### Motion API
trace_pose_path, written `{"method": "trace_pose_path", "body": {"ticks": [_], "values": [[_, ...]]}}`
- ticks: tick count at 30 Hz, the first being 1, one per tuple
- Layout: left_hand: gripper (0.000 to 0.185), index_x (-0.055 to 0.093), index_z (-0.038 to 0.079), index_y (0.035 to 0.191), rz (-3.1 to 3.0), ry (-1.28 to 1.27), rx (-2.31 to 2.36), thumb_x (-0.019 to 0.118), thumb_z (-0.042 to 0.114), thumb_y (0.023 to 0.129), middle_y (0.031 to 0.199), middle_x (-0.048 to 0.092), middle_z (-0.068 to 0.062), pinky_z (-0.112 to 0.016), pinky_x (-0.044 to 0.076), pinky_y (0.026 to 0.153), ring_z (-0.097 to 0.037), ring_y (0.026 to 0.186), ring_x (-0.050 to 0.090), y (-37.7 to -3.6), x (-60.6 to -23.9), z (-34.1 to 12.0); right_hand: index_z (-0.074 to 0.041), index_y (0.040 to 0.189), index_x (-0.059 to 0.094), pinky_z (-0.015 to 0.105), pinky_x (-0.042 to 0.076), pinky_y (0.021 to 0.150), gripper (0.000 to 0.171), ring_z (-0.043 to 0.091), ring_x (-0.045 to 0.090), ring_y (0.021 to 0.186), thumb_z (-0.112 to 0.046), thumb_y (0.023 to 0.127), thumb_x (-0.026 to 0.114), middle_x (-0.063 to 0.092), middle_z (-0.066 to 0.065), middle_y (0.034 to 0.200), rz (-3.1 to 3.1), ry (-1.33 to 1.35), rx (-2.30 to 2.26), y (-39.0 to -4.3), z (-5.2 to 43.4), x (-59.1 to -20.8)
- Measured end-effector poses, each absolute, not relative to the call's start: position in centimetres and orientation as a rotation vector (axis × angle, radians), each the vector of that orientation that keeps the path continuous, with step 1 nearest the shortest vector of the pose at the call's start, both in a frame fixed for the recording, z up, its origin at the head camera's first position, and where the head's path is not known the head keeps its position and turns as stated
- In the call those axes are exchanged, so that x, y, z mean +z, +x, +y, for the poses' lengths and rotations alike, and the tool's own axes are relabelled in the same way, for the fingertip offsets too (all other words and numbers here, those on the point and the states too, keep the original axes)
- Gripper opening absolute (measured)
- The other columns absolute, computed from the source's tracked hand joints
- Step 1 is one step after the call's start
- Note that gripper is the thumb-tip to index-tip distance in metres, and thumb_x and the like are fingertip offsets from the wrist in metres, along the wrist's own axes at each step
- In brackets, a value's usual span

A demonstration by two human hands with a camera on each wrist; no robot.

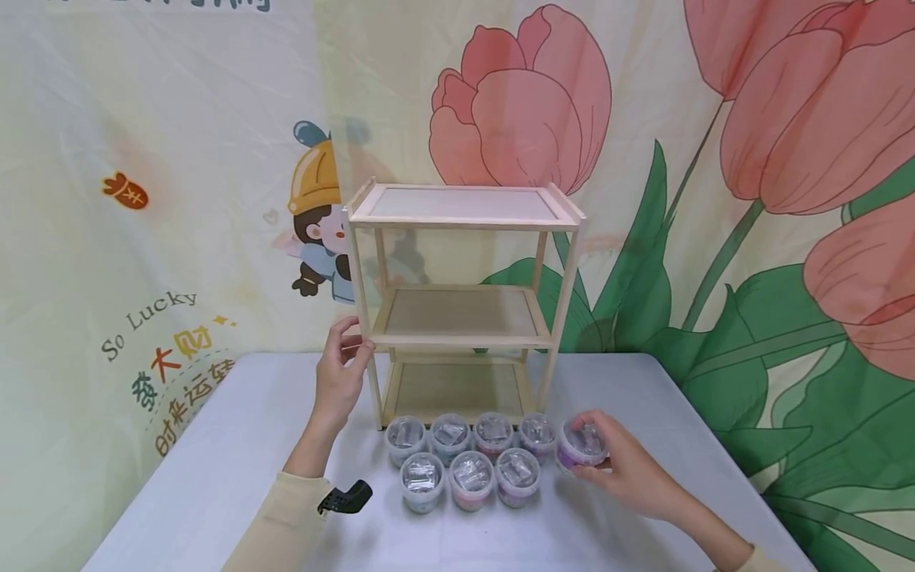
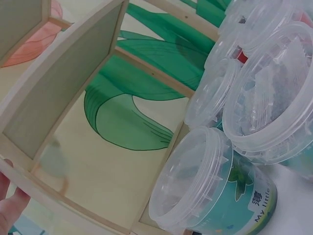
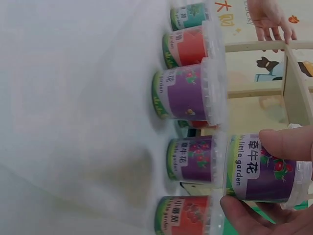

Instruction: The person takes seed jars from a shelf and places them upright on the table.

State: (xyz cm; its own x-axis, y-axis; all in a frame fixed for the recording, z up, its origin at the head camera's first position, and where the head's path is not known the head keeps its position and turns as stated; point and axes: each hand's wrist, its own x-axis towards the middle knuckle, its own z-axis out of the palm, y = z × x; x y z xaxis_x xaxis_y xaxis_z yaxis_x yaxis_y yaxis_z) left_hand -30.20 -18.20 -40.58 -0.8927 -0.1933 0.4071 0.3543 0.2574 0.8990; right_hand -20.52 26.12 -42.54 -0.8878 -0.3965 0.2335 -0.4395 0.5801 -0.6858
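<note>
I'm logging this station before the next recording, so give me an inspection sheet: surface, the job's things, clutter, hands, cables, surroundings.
Surface: pale table, bare around the work.
Job's things: three-tier wooden shelf, tiers empty; seven lidded plastic tubs in two rows in front of it; an eighth, the purple-labelled tub, at the right end.
Clutter: nothing seen.
Hands: left hand holds the shelf's front left post; right hand has the purple-labelled tub in its grip.
Cables: nothing seen; a black wrist mount on the left sleeve.
Surroundings: printed backdrop with pink tulips and a cartoon figure.
</note>
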Motion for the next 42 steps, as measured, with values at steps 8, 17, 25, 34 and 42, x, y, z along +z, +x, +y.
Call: {"method": "trace_pose_path", "body": {"ticks": [8, 17, 25, 34, 42], "values": [[0.045, 0.050, 0.026, 0.151, -2.092, -0.151, -1.673, 0.062, 0.020, 0.108, 0.127, 0.062, -0.016, -0.049, 0.048, 0.098, -0.028, 0.118, 0.060, -30.3, -40.6, -18.4, -0.015, 0.127, 0.054, 0.027, 0.060, 0.074, 0.053, 0.032, 0.058, 0.116, -0.009, 0.087, 0.088, 0.057, 0.016, 0.132, -2.738, 0.717, 1.227, -19.9, 26.2, -44.7], [0.046, 0.049, 0.025, 0.151, -2.097, -0.140, -1.678, 0.061, 0.020, 0.108, 0.128, 0.061, -0.015, -0.049, 0.048, 0.099, -0.028, 0.119, 0.059, -30.1, -40.6, -18.7, -0.016, 0.126, 0.055, 0.027, 0.060, 0.071, 0.056, 0.025, 0.060, 0.111, -0.006, 0.083, 0.089, 0.059, 0.016, 0.127, -2.708, 0.712, 1.226, -19.7, 25.9, -47.1], [0.045, 0.049, 0.025, 0.152, -2.105, -0.146, -1.675, 0.061, 0.020, 0.108, 0.128, 0.061, -0.015, -0.051, 0.048, 0.099, -0.028, 0.118, 0.059, -30.3, -40.4, -18.5, -0.017, 0.126, 0.056, 0.026, 0.059, 0.072, 0.056, 0.026, 0.060, 0.115, -0.004, 0.083, 0.089, 0.060, 0.015, 0.131, -2.705, 0.697, 1.186, -19.7, 25.8, -48.4], [0.045, 0.048, 0.024, 0.153, -2.119, -0.146, -1.675, 0.060, 0.022, 0.109, 0.129, 0.061, -0.015, -0.049, 0.049, 0.099, -0.028, 0.119, 0.059, -30.3, -40.4, -18.3, -0.017, 0.123, 0.057, 0.027, 0.056, 0.080, 0.058, 0.023, 0.060, 0.119, -0.001, 0.079, 0.091, 0.063, 0.005, 0.129, -2.668, 0.727, 1.071, -19.7, 25.9, -49.5], [0.046, 0.048, 0.024, 0.153, -2.122, -0.159, -1.663, 0.061, 0.022, 0.108, 0.130, 0.061, -0.016, -0.049, 0.050, 0.099, -0.029, 0.120, 0.060, -30.3, -40.5, -18.5, -0.018, 0.124, 0.056, 0.029, 0.057, 0.085, 0.057, 0.021, 0.059, 0.122, -0.001, 0.081, 0.090, 0.061, 0.003, 0.129, -2.695, 0.724, 1.084, -19.8, 25.6, -49.8]]}}
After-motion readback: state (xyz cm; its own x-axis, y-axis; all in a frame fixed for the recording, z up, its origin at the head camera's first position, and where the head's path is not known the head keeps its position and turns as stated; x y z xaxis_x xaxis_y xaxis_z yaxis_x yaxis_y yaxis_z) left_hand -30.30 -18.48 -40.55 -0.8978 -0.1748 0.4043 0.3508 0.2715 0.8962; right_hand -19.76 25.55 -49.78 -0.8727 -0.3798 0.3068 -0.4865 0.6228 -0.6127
